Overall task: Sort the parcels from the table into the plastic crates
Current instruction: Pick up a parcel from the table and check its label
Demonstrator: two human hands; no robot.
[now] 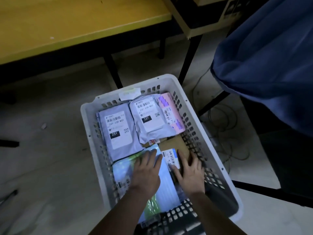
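A white plastic crate (pixel 88 116) stands on the floor and holds several parcels. At its far end lie two grey mailer bags, one (pixel 118 131) on the left and one (pixel 150 116) beside it, both labelled 231, plus a pink parcel (pixel 171 112) at the right wall. My left hand (pixel 146 172) rests flat, fingers spread, on a pale blue and green parcel (pixel 125 172) at the near end. My right hand (pixel 189 170) lies on a brown cardboard box (pixel 176 143) with a white label, fingers curled over its right edge.
A yellow-topped table (pixel 71 28) on black legs stands beyond the crate. A blue cloth (pixel 267 65) hangs at the right over a black frame. Cables (pixel 225 119) lie on the pale floor right of the crate.
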